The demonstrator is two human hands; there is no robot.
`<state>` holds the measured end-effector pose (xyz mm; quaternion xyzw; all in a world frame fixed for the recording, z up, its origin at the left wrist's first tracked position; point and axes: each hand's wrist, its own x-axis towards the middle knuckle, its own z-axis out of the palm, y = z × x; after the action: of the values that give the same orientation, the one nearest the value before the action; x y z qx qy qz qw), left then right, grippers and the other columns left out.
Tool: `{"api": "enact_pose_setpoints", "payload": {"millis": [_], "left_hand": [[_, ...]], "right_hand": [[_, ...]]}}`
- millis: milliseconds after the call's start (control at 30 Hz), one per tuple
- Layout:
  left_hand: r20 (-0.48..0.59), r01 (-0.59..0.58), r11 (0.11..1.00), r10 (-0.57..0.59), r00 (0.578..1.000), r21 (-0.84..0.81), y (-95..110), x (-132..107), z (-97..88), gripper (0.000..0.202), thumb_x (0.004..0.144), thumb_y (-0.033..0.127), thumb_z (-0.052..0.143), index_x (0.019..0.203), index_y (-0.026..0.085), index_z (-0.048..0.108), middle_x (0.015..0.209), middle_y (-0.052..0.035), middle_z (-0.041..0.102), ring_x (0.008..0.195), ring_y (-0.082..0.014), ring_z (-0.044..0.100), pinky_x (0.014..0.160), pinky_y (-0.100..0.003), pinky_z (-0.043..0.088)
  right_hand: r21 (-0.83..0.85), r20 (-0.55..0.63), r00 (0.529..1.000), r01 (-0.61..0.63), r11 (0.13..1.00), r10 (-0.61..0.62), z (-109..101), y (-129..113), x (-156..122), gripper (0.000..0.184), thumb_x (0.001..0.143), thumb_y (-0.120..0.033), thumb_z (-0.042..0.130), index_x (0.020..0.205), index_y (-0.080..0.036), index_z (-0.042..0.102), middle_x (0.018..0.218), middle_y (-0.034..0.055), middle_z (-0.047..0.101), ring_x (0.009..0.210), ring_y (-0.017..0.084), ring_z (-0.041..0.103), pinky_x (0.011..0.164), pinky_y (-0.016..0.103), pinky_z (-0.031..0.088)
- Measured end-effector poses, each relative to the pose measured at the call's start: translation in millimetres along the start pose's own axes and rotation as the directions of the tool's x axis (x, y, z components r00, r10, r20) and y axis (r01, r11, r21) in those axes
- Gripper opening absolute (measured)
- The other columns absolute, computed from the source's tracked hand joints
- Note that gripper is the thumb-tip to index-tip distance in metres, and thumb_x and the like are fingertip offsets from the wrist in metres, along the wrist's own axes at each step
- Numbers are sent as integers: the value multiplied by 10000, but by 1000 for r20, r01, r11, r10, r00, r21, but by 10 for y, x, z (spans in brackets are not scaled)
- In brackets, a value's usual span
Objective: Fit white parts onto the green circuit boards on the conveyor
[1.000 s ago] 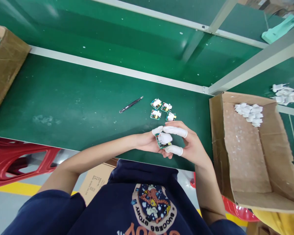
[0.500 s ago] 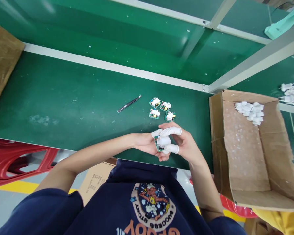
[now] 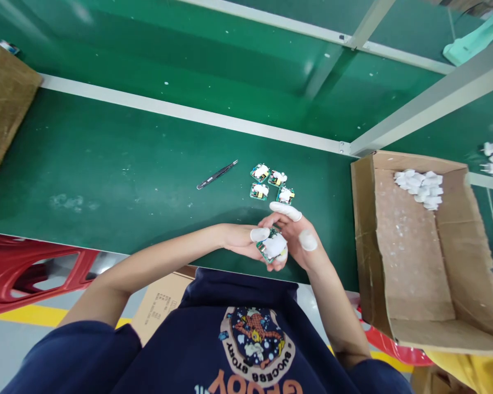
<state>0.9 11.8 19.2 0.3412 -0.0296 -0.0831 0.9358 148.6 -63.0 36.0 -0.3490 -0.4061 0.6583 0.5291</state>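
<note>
My left hand (image 3: pixel 242 241) grips a small green circuit board (image 3: pixel 273 246) with a white covering on top, a white finger cot on its thumb. Beside the board, my right hand (image 3: pixel 299 232) is open, its thumb and index finger spread apart in white finger cots. Its other fingers reach close behind the board; whether they touch it I cannot tell. Just beyond the hands, several similar circuit boards (image 3: pixel 259 191) with white material on them lie grouped on the green table (image 3: pixel 156 180). To their left lies a pair of dark tweezers (image 3: pixel 217 175).
At the right stands an open cardboard box (image 3: pixel 419 262) with white pieces (image 3: pixel 419 187) in its far end. Another cardboard box (image 3: pixel 8 104) is at the left edge. A metal rail (image 3: pixel 189 112) borders the table's back. A red stool (image 3: pixel 33 268) stands lower left.
My right thumb and index finger have come off the circuit board and spread apart. The board stays in my left hand, now tilted with its white top more in view.
</note>
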Motion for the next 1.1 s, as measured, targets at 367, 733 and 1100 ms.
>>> {"api": "enact_pose_setpoints", "payload": {"millis": [367, 733, 1100], "left_hand": [[-281, -266, 961, 234, 931, -80, -81, 28, -74, 561, 611, 595, 788, 874, 136, 604, 822, -19, 570, 763, -115, 532, 787, -289, 458], [-222, -182, 982, 187, 957, 41, -129, 25, -90, 490, 676, 537, 775, 899, 122, 638, 881, -50, 617, 800, -138, 575, 763, -279, 468], [-306, -205, 977, 211, 929, 51, -70, 56, -65, 608, 609, 652, 756, 858, 109, 636, 841, -43, 580, 813, -144, 540, 740, -261, 441]], "right_hand": [[-222, -89, 996, -48, 974, 29, -33, 23, -27, 431, 734, -362, 768, 1126, -312, 596, 1219, 37, 590, 981, 216, 618, 802, 377, 542], [-146, -70, 989, -139, 979, 130, -4, -32, -79, 340, 838, -566, 577, 1022, -290, 656, 1247, 48, 566, 547, 83, 512, 432, 247, 449], [-644, -23, 989, 98, 758, -147, -48, -121, -146, 577, 754, -555, 701, 1254, -324, 528, 1311, 79, 520, 1128, 287, 553, 837, 432, 532]]}}
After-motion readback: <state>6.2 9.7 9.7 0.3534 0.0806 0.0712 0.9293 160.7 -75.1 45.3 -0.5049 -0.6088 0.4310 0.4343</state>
